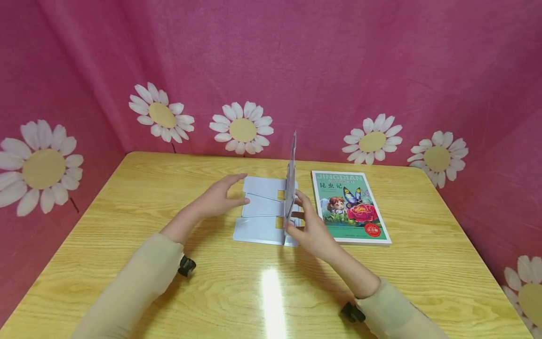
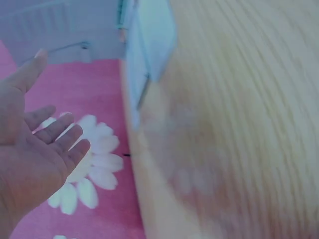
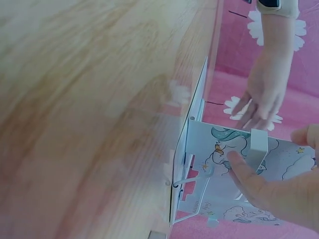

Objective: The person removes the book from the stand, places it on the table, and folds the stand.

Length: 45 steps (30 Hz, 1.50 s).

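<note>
Book stand: set mid-bench (image 1: pixel 211 292), the white folding stand (image 1: pixel 264 206) is placed with its base plate (image 1: pixel 256 230) flat, presumably so that weight is borne squarely.
Printed panel: the illustrated panel (image 1: pixel 291 183) is stood nearly upright from the base and turned edge-on, apparently so that its face can be reached from three o'clock.
Right hand: from four o'clock, fingers of the right hand (image 1: pixel 315 233) are laid against that face, likely for steadying; whether a firm grip is made cannot be told.
Left hand: at nine o'clock, the left hand (image 1: pixel 216 197) is held with fingers spread and nothing grasped, near the base's edge; contact cannot be judged.
Insect storybook: 昆虫记 (image 1: pixel 351 207) is laid cover-up at three o'clock, seemingly apart to leave working room.
</note>
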Motion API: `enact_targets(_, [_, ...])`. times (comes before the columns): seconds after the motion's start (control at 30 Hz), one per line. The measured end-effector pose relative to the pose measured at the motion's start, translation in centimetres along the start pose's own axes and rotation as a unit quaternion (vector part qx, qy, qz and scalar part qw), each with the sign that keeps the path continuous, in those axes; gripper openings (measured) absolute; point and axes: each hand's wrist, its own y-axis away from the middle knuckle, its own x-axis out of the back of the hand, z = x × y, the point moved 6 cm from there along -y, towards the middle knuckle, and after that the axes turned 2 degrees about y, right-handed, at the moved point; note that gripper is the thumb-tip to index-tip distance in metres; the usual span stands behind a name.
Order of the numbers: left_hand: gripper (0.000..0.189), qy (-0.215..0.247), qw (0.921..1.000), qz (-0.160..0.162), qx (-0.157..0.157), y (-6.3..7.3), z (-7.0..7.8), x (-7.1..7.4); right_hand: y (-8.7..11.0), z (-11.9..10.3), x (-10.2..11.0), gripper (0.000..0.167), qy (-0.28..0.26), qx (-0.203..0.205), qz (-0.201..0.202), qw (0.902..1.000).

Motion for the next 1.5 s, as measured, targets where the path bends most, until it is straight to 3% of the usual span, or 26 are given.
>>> enact_targets(0.33, [0.069,0.078,0.9931,0.066,-0.056,2.1,5.0,1.2,-0.3,-0.2,-0.3,0.079,-0.007,0.005,-0.001,1.0000])
enact_targets(0.47, [0.064,0.132,0.9855,0.080,-0.071,2.6,7.3,0.6,-0.4,-0.5,-0.4,0.078,-0.001,0.004,-0.004,1.0000])
enact_targets(0.6, [0.059,0.181,0.9749,0.096,-0.088,2.9,9.4,0.1,-0.2,-2.3,-0.4,0.076,0.008,0.009,-0.007,0.9999])
enact_targets(0.7, [0.057,0.190,0.9708,0.108,-0.100,2.9,10.7,-0.2,0.1,-3.6,-0.3,0.075,0.013,0.009,-0.005,0.9999])
enact_targets(0.8, [0.058,0.181,0.9705,0.117,-0.108,2.9,11.6,-0.4,-0.2,-2.9,-0.6,0.075,0.026,0.013,0.004,0.9996])
enact_targets(0.93, [0.058,0.176,0.9691,0.129,-0.114,2.8,12.0,-0.6,-0.9,-1.2,-1.0,0.075,0.052,0.026,0.018,0.9982])
enact_targets(1.13, [0.056,0.171,0.9685,0.150,-0.101,2.9,11.9,-0.4,-0.9,-1.4,-1.2,0.076,0.071,0.031,0.021,0.9968])
enact_targets(1.5, [0.051,0.183,0.9695,0.152,-0.058,3.3,11.6,0.0,-1.1,-0.8,-1.2,0.077,0.060,0.011,-0.019,0.9980])
